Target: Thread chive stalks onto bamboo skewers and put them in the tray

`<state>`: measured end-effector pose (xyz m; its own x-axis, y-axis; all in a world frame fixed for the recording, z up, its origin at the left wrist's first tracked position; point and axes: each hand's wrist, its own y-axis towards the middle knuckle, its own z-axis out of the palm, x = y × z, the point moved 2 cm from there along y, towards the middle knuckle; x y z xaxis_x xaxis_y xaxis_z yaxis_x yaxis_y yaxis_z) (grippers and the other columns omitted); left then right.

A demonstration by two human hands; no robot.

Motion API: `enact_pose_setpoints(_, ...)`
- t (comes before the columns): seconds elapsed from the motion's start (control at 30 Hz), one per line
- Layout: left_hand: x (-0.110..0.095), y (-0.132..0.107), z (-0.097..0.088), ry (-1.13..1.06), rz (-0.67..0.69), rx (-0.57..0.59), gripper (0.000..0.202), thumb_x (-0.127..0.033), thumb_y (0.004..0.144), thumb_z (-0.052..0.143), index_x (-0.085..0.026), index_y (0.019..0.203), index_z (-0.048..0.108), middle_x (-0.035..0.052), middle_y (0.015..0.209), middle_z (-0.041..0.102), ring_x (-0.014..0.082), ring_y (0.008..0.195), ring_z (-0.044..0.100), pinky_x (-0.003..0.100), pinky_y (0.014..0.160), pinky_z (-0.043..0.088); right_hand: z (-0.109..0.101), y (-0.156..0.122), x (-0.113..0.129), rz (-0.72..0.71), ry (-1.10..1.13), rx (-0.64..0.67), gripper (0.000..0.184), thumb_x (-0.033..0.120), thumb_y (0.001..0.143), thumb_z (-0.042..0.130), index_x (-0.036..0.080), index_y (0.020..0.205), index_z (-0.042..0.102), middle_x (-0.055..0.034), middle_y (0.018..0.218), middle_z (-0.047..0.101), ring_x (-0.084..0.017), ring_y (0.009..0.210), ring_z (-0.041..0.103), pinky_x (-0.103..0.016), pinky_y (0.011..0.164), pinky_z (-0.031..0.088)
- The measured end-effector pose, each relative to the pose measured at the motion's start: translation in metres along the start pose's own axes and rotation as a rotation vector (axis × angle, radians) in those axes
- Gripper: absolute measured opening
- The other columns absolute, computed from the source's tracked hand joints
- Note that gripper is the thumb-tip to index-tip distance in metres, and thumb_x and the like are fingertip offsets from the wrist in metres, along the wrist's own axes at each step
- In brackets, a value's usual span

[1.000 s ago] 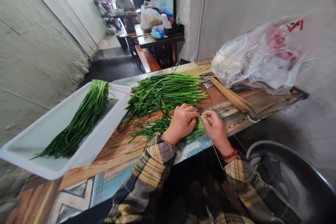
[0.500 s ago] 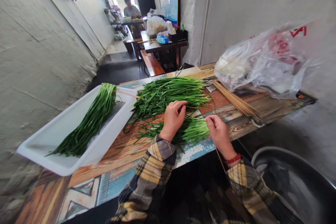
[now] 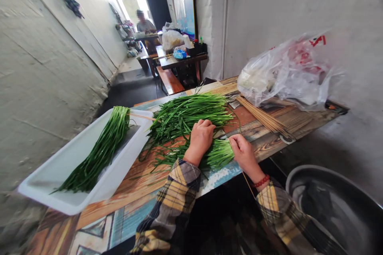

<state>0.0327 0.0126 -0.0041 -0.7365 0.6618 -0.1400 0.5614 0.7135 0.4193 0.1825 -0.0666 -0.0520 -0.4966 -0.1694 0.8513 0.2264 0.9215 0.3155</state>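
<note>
My left hand (image 3: pixel 201 140) has its fingers curled down between the large pile of garlic chives (image 3: pixel 191 111) and a smaller row of chives (image 3: pixel 220 154); its fingertips are hidden, and it seems to grip some chives. My right hand (image 3: pixel 243 152) is closed in a pinch at the pale cut ends of the smaller row. A thin wooden skewer (image 3: pixel 249 185) sticks out below that hand, toward me. In the white tray (image 3: pixel 125 171) at the left lies a bunch of chives (image 3: pixel 98 151) threaded on a skewer, whose stick rests over the rim.
A bundle of wooden skewers (image 3: pixel 261 115) lies right of the pile. Behind it sits a clear plastic bag (image 3: pixel 287 73) with red print. A dark tub (image 3: pixel 329 203) stands below at the right. Farther back, a person (image 3: pixel 145 24) sits beyond another table (image 3: pixel 176 62).
My left hand's fingers have curled in from a looser pose, over the chives. My right hand stays pinched at the cut ends. The camera view has shifted slightly.
</note>
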Motion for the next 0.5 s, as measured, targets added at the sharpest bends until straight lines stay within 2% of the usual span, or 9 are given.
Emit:
enact_pose_setpoints(0.23, 0.0, 0.012, 0.007, 0.191, 0.002, 0.053, 0.02, -0.02, 0.087, 0.051, -0.018, 0.073, 0.065, 0.0095, 0.086, 0.057, 0.0231, 0.088, 0.047, 0.037, 0.073, 0.036, 0.001, 0.001, 0.004, -0.039, -0.023, -0.027, 0.026, 0.037, 0.092, 0.041, 0.019, 0.083, 0.058, -0.0032, 0.073, 0.064, -0.016, 0.065, 0.06, -0.025, 0.058, 0.043)
enact_pose_setpoints(0.4, 0.0, 0.01, 0.005, 0.186, -0.007, 0.037, 0.019, -0.02, 0.087, 0.051, -0.018, 0.073, 0.064, 0.0104, 0.088, 0.058, 0.0248, 0.09, 0.047, 0.039, 0.073, 0.035, 0.0, 0.0, 0.004, -0.055, -0.006, -0.035, 0.025, 0.038, 0.092, 0.042, 0.019, 0.083, 0.057, -0.0026, 0.073, 0.063, -0.017, 0.069, 0.061, -0.026, 0.064, 0.045)
enact_pose_setpoints(0.5, -0.003, 0.005, -0.002, 0.145, 0.007, -0.008, 0.017, -0.02, 0.088, 0.049, -0.019, 0.078, 0.063, 0.0097, 0.095, 0.06, 0.0251, 0.097, 0.047, 0.039, 0.077, 0.035, 0.0, 0.0, 0.005, -0.043, 0.007, -0.036, 0.026, 0.038, 0.092, 0.042, 0.019, 0.084, 0.058, -0.0024, 0.073, 0.063, -0.016, 0.066, 0.06, -0.025, 0.06, 0.045)
